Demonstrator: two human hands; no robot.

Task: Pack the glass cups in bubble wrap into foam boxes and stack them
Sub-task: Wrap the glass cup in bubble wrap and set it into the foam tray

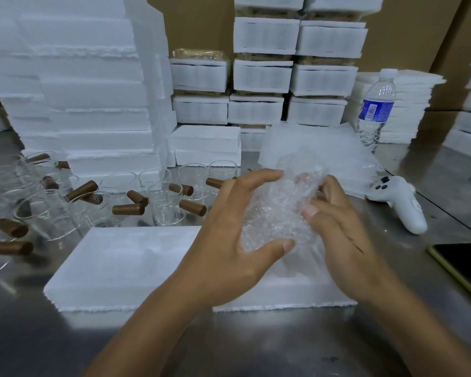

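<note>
Stainless-steel surface [256, 349] carries the work area, backed by brown cardboard. Left hand [229, 229] and right hand [346, 235] together grip a bubble-wrapped bundle [278, 210]; whether a glass cup is inside cannot be told through the wrap. Left thumb presses the bundle's near lower side and the left fingers curl over its top; right fingers close on its right side. The bundle is held just above the open foam box [125, 265], which lies flat on the surface directly beneath the hands.

Behind the foam box stand unwrapped glass cups with brown handles [165, 204], extending in a group toward its left. Behind the foam box and to its right lies a loose pile of bubble wrap sheets [324, 148]. Farther behind the foam box stand stacks of closed foam boxes [261, 74], and behind its left end a tall stack of foam slabs [74, 85]. To the right of the foam box rest a white controller [400, 202], a water bottle [377, 104] and a phone [462, 265].
</note>
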